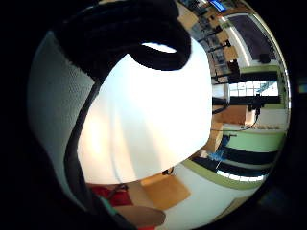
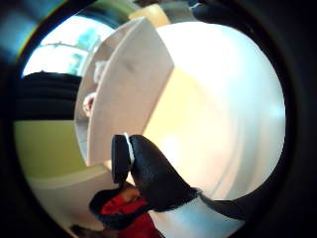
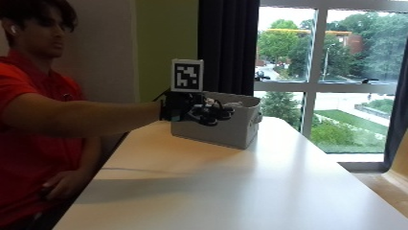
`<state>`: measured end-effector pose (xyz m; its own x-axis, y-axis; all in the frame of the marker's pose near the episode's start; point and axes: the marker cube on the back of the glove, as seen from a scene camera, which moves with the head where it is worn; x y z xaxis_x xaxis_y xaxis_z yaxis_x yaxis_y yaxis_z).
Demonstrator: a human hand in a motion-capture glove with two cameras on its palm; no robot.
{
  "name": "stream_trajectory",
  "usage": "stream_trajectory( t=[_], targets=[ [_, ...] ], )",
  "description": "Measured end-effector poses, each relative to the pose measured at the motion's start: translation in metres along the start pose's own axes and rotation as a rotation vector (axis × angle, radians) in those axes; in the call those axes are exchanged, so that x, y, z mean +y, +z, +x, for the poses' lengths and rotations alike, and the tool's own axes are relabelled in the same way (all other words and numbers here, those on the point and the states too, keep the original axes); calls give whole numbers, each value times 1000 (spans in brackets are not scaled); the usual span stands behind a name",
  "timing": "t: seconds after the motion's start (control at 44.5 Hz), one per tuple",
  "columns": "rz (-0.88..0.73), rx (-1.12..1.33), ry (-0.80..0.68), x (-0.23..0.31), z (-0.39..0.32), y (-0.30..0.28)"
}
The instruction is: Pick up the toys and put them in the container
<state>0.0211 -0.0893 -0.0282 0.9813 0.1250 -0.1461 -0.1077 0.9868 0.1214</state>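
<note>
The grey container sits on the white table, on the far side near the window. The right hand in its black glove is up in the air just beside the container's near side, with its fingers bent a little, and I cannot tell if it holds a toy. Small things lie inside the container, but they are too tiny to name.

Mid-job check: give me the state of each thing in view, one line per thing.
Container: upright on the white table, open at the top, something pale inside; can't identify it.
Gloved right hand: raised beside the container's rim, above the table; whether it holds anything can't be told.
Toys: none visible on the table.
</note>
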Motion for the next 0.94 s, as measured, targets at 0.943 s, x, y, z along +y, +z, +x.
stream_trajectory(
  t=[0.943],
  targets=[
    [119, -149, 22, 38, 8, 44]
  ],
)
